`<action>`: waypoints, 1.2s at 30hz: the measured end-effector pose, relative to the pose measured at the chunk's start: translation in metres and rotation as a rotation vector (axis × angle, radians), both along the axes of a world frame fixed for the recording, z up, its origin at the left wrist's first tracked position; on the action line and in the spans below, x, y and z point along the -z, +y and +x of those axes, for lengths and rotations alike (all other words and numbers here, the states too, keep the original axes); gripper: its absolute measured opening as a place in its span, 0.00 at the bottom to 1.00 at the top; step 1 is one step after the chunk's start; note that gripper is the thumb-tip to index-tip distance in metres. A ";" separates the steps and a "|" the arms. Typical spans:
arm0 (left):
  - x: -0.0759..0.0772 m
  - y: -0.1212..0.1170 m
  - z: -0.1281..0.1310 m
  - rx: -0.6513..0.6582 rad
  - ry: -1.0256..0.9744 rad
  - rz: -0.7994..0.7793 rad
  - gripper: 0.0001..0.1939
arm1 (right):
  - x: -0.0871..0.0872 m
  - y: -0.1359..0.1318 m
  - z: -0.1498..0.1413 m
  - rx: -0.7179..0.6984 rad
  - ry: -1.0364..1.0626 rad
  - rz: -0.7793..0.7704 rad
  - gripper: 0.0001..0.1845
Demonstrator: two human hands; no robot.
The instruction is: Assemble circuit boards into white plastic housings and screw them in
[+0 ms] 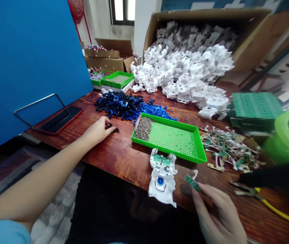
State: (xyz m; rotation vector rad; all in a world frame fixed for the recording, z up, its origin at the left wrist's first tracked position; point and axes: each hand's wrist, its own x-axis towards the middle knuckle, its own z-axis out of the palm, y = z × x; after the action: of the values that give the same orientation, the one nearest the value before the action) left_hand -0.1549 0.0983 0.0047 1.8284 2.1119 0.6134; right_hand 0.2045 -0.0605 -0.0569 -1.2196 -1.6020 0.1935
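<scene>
My right hand (219, 211), at the lower right, pinches a small green circuit board (192, 183) between thumb and fingertips. A short white wire stands up from its far end. Left of that lies a white plastic housing (162, 188) at the table edge, with a green circuit board (161, 162) in its upper part and a blue round piece (160, 181) in the lower. My left hand (96, 131) rests low over the table, thumb and fingers closed on a small black plastic part (115, 130). Just beyond it is a pile of black and blue plastic parts (120, 104).
A green tray (175, 139) holds many small screws (143, 128). To its right are wired boards (232, 147), stacked green panels (256, 105) and yellow-handled pliers (257, 195). White housings (185, 71) spill from a carton (251, 44). A phone (60, 119) lies left.
</scene>
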 end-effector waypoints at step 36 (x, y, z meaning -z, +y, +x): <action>-0.005 -0.174 0.120 0.528 -0.882 -0.227 0.15 | -0.054 -0.037 -0.038 -0.439 0.161 -0.347 0.17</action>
State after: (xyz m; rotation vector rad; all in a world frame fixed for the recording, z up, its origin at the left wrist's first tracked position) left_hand -0.0349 -0.0758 0.0095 1.4832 1.0325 0.7935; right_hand 0.1669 -0.0971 -0.0032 -1.0569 -1.7199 0.8572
